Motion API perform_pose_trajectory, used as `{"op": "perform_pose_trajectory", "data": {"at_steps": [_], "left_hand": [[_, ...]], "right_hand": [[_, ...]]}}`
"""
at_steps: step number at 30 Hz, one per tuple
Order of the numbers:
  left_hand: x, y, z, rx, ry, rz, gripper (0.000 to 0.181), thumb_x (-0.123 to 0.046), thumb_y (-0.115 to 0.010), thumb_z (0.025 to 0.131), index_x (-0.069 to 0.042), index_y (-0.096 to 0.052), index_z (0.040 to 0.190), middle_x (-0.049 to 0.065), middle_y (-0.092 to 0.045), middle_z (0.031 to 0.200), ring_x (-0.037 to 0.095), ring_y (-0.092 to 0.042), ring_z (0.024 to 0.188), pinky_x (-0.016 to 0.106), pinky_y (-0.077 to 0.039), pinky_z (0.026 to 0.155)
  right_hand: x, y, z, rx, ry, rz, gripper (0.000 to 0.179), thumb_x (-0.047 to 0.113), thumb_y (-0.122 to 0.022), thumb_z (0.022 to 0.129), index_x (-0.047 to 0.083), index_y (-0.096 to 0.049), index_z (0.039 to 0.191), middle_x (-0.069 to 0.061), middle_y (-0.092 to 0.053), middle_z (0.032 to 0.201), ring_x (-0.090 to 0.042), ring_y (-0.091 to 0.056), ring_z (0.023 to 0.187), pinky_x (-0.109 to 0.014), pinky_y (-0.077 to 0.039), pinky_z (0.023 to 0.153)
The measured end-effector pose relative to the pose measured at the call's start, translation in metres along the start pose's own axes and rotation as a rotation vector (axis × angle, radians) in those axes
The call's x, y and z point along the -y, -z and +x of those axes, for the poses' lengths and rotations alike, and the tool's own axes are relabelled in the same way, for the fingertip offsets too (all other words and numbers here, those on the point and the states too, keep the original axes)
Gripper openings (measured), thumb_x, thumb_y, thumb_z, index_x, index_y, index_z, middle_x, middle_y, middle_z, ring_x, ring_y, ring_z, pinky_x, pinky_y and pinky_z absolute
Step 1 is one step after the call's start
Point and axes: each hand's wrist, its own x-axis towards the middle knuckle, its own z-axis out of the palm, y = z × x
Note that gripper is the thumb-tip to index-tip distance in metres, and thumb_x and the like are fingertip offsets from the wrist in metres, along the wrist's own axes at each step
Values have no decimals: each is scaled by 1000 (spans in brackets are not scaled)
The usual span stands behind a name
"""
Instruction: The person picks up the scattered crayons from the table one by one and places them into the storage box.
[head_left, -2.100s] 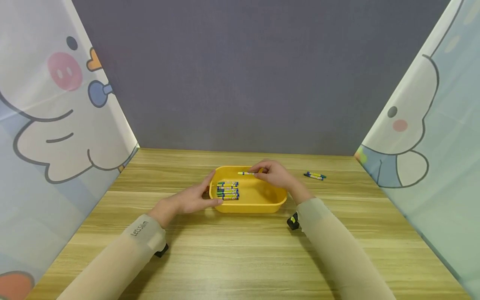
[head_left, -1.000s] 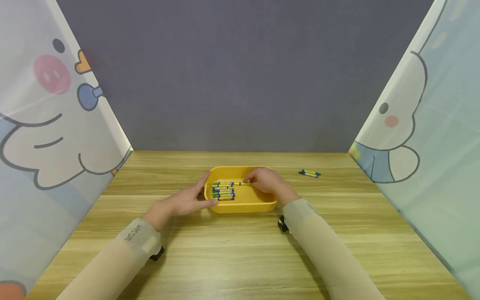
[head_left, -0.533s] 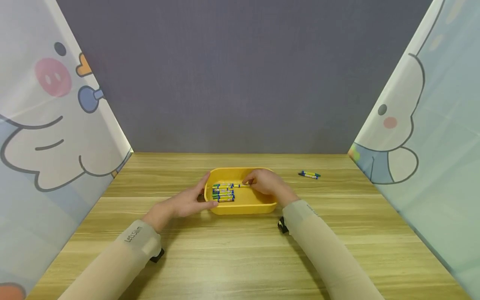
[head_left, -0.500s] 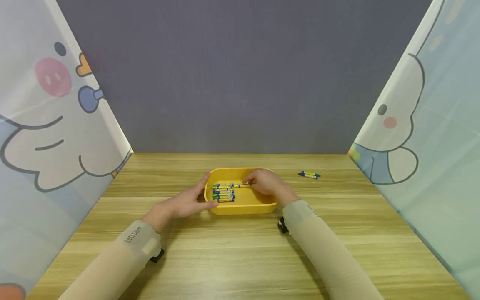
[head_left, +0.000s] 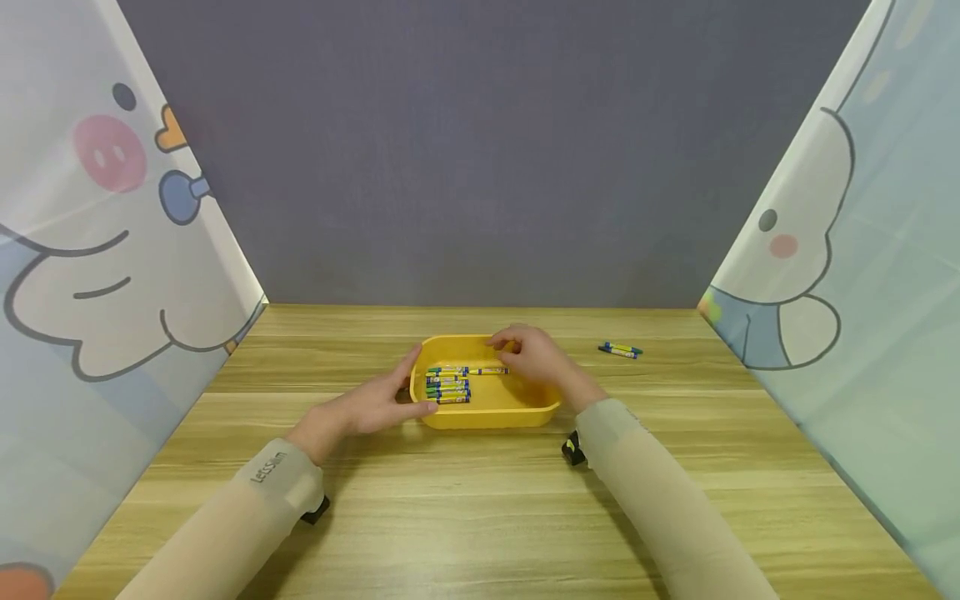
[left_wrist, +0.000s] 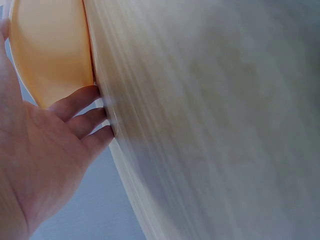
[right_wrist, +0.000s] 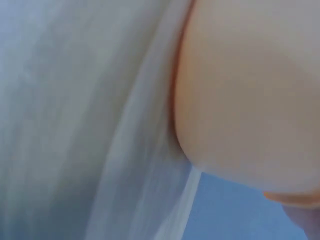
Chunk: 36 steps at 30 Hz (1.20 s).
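In the head view a yellow plastic tray [head_left: 487,418] stands on the table. Several crayons in yellow and blue wrappers [head_left: 448,385] lie side by side at its left end. One more crayon [head_left: 491,371] lies to the right of that row, near the far wall. My left hand [head_left: 371,404] grips the tray's left end, thumb at the front rim and fingers on the outside, seen closer in the left wrist view. My right hand [head_left: 534,354] hovers over the tray's far right part, fingers loosely bent, holding nothing. The right wrist view shows mostly the tray's outer wall [right_wrist: 240,100].
Two crayons [head_left: 620,350] lie on the wooden table [head_left: 465,517] to the right of the tray. A dark grey panel [head_left: 480,150] rises behind the table. Cartoon-printed cloths [head_left: 67,325] stand at both sides.
My right hand lowered a crayon into the tray, set it beside the row, let it go and lifted slightly away. The left hand has kept its place on the tray.
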Motion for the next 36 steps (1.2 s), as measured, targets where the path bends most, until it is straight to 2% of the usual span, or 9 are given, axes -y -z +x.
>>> {"op": "perform_pose_trajectory", "data": {"at_steps": [3,8,14,17,22,25,31,36], "left_hand": [[0,0,0,3,6,8,121,-78,-65,97,-28,11,177,18,-54,166,40,-54,151,62,-37,129],[-1,0,-1,5,15,24,120,-79,-64,97,-31,12,177,22,-47,170,44,-51,153,63,-37,129],[-1,1,-1,12,-14,-8,120,-75,-66,98,-29,11,177,17,-54,166,36,-55,150,60,-38,129],[-1,1,0,27,-18,-34,119,-73,-67,99,-31,12,177,13,-56,164,31,-56,148,58,-38,129],[0,1,0,29,-14,-37,119,-73,-67,99,-30,12,177,12,-56,164,30,-56,149,58,-38,129],[0,0,0,22,-20,-35,120,-73,-68,99,-27,10,178,12,-57,162,30,-57,147,58,-38,129],[0,0,1,15,-29,-33,120,-72,-68,99,-27,10,178,11,-59,160,28,-59,145,58,-39,128],[0,0,0,9,-25,-26,120,-73,-68,98,-27,9,178,11,-61,158,28,-60,143,58,-40,127]], "right_hand": [[-1,9,-5,-87,-2,89,28,15,-68,109,13,-79,134,-10,-76,124,-20,-56,82,-31,-48,70],[-17,41,-17,-153,-42,86,29,24,-65,112,17,-77,138,-11,-71,126,-25,-58,90,-32,-47,69],[-69,80,-38,-184,-122,15,36,19,-60,114,6,-70,146,-21,-65,137,-26,-53,88,-33,-47,69],[-95,95,-53,-193,-177,-40,36,15,-58,115,1,-68,146,-26,-64,142,-29,-57,93,-34,-49,74],[-124,113,-72,-141,-231,-104,35,10,-60,113,-3,-68,145,-32,-64,145,-44,-66,113,-51,-57,91],[-136,119,-79,-97,-237,-130,34,9,-62,111,-3,-69,142,-34,-66,140,-49,-68,114,-61,-58,94],[-150,121,-86,-52,-270,-141,34,6,-65,107,-4,-71,139,-34,-69,135,-48,-69,115,-62,-57,98],[-154,121,-86,-29,-258,-152,34,4,-66,106,-4,-72,139,-32,-71,131,-50,-67,121,-65,-54,103]]}}
